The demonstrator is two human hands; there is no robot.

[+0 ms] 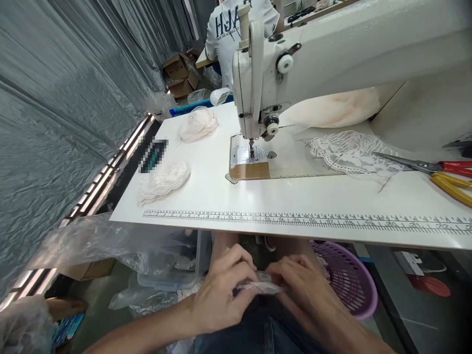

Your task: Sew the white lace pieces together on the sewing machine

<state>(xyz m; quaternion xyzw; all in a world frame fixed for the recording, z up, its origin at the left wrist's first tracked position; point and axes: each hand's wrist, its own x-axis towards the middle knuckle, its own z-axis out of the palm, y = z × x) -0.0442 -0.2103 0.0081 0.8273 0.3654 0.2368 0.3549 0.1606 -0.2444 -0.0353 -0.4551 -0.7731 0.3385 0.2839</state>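
Over my lap, below the table's front edge, a small piece of thin pale fabric (261, 285) is stretched between my two hands. My left hand (230, 287) pinches its left end between thumb and fingers. On the other side, my right hand (300, 280) is closed on the right end, its fingertips partly hidden. Above them stands a white sewing machine (250, 88), its presser foot down near the needle plate. A white lace piece (350, 152) lies on the machine bed to the right, and a lace stack (167, 181) rests at the left of the table.
Red- and yellow-handled scissors (435, 167) lie at the right. A printed ruler (295, 220) runs along the table's front. Beneath are a purple basket (356, 278) and a clear plastic bin (204, 255). Beyond the machine sits a person in white (221, 37). More pale fabric (199, 125) lies back left.
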